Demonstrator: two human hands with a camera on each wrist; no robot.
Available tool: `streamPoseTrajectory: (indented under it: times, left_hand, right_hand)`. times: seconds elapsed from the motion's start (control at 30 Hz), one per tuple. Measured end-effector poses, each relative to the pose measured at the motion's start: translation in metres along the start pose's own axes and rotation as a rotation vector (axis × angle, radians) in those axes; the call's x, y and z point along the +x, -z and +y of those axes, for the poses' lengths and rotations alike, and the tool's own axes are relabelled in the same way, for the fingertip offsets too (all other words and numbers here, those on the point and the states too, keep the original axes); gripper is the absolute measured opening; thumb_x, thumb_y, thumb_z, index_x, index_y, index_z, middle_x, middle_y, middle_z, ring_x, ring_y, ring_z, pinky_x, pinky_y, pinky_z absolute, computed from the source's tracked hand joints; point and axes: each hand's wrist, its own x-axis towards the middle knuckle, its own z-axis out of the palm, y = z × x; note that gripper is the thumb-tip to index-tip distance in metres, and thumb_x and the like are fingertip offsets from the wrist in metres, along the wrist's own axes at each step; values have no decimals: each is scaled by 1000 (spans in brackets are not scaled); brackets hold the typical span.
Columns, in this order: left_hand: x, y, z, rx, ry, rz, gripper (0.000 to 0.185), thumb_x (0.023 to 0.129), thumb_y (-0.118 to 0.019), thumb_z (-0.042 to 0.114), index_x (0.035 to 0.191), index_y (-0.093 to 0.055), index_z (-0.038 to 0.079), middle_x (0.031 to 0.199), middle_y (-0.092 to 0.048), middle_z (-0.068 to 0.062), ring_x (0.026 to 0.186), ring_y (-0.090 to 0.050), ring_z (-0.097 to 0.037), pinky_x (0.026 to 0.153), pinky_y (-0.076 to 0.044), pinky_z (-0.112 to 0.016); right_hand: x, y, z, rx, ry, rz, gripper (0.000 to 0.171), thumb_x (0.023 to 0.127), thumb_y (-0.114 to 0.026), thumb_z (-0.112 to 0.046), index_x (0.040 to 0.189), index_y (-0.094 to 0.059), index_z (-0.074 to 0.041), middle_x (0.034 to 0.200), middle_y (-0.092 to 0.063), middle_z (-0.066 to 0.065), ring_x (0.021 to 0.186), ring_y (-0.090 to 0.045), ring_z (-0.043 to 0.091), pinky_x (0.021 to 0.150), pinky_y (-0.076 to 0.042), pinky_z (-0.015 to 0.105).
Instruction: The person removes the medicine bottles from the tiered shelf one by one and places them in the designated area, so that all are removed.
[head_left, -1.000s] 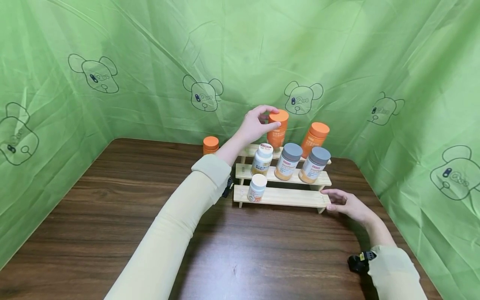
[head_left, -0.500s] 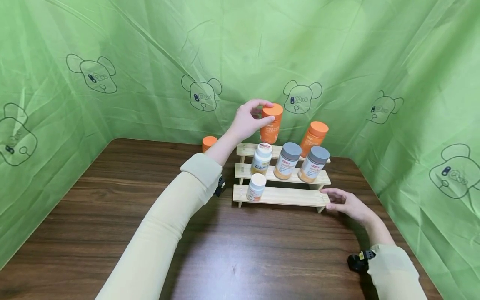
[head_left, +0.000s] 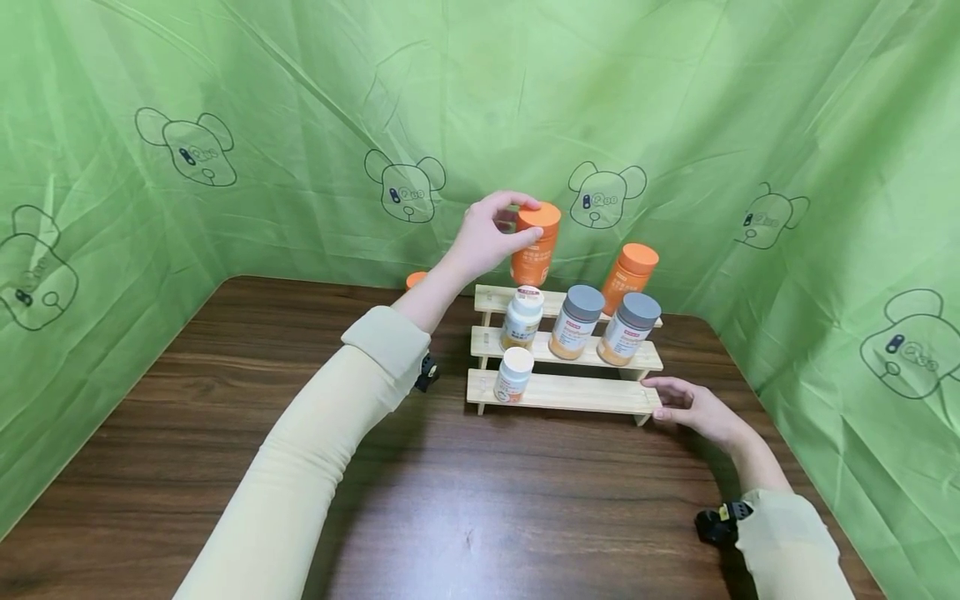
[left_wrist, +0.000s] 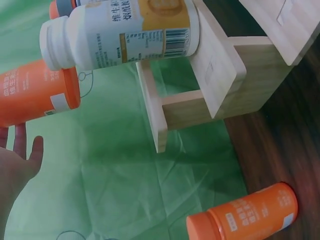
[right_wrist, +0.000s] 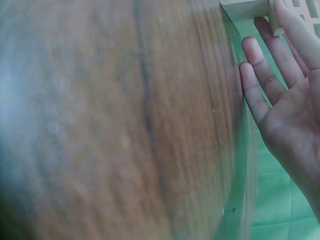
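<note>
My left hand point(head_left: 482, 237) grips an orange bottle point(head_left: 532, 258) near its lid, thumb in front and fingers behind. The bottle is upright, just over the left end of the top tier of a three-tier wooden rack point(head_left: 581, 393). In the left wrist view, the orange bottle point(left_wrist: 37, 95) shows at the left, beside a white bottle point(left_wrist: 125, 35) on the rack. At the rack's right end, my right hand point(head_left: 697, 411) holds the end of the lowest tier between thumb and fingers; in the right wrist view, its fingers point(right_wrist: 272, 85) reach round the wooden end.
Another orange bottle point(head_left: 631, 279) stands on the top tier's right. The middle tier bears a white bottle point(head_left: 522, 321) and two grey-lidded jars point(head_left: 574, 325); a small white bottle point(head_left: 514, 377) is on the lowest tier. Behind my left forearm, an orange bottle point(left_wrist: 255, 212) stands on the table.
My left hand has lifted the orange bottle off the top tier and carried it leftward. The right hand has stayed at the rack's end.
</note>
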Motion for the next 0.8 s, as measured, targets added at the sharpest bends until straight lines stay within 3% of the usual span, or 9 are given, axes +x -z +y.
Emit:
streamPoseTrajectory:
  times: [0.23, 0.47, 0.8]
  left_hand:
    - [-3, 11, 4, 2, 0, 52, 33, 80, -75, 22, 112, -65, 20, 119, -59, 4, 97, -60, -18, 82, -51, -30]
    - [-11, 24, 9, 2, -11, 62, 34, 81, -75, 22, 113, -65, 18, 119, -60, 3, 98, -60, -17, 84, -50, -31]
    - [-24, 41, 5, -12, -13, 72, 33, 81, -75, 20, 113, -65, 16, 119, -60, 2, 99, -61, -21, 89, -49, -35]
  right_hand:
    - [0, 1, -1, -4, -11, 10, 51, 88, -66, -12, 135, -47, -4, 119, -63, 8, 103, -60, 5, 82, -50, 22]
    - [-1, 0, -1, -22, -17, 15, 52, 88, -66, -12, 135, -47, -4, 119, -61, 16, 102, -60, 6, 79, -50, 23]
    - [-1, 0, -3, -31, -35, 17, 52, 89, -66, -13, 136, -47, -5, 116, -63, 12, 100, -60, 5, 75, -51, 26]
